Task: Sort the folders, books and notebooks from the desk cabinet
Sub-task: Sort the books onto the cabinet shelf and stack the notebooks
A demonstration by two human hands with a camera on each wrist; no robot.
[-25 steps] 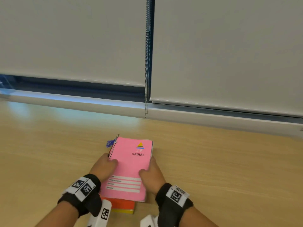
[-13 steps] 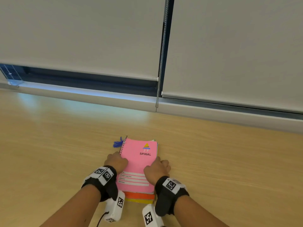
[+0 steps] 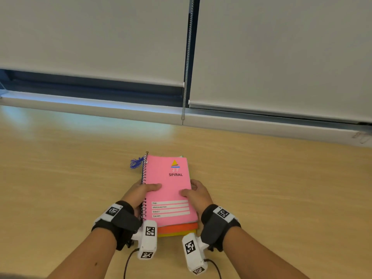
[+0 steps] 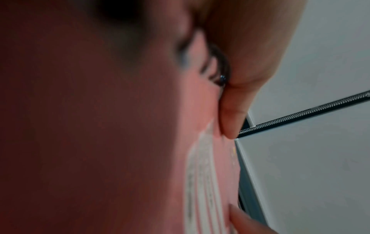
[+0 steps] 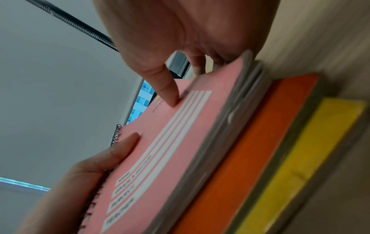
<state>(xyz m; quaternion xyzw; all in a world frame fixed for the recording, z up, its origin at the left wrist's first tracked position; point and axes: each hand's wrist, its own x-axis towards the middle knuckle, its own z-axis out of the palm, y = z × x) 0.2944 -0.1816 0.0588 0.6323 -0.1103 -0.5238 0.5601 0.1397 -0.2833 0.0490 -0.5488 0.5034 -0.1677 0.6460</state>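
stack: pink spiral notebook [image 3: 168,188] on top, orange book [image 3: 178,227] under it, yellow book [image 3: 177,233] at the bottom; sits on the table [image 3: 60,178], in front of the person, between both hands
pink notebook: cover up, "SPIRAL" printed near far end, name/subject label lines near the person; coil binding on its left edge; blue tassel [image 3: 136,163] sticks out at far-left corner
lower books: near ends poke out from under the pink cover; right wrist view shows orange [image 5: 250,150] then yellow [image 5: 312,155] stepped outward, grey page edges between
left hand [image 3: 138,195]: grip closed on the spiral edge of the pink notebook, thumb flat on the cover, fingers wrapped under the side; how many books it takes in, can't tell
right hand [image 3: 198,193]: grip closed on the opposite long edge, thumb tip pressing the cover, fingers curled round the side
left wrist view: mostly blurred pink cover, thumb and coil only
background: two lowered roller blinds [image 3: 281,57], bead chain [image 3: 187,63] hanging between them, window sill [image 3: 90,109] along the table's far edge
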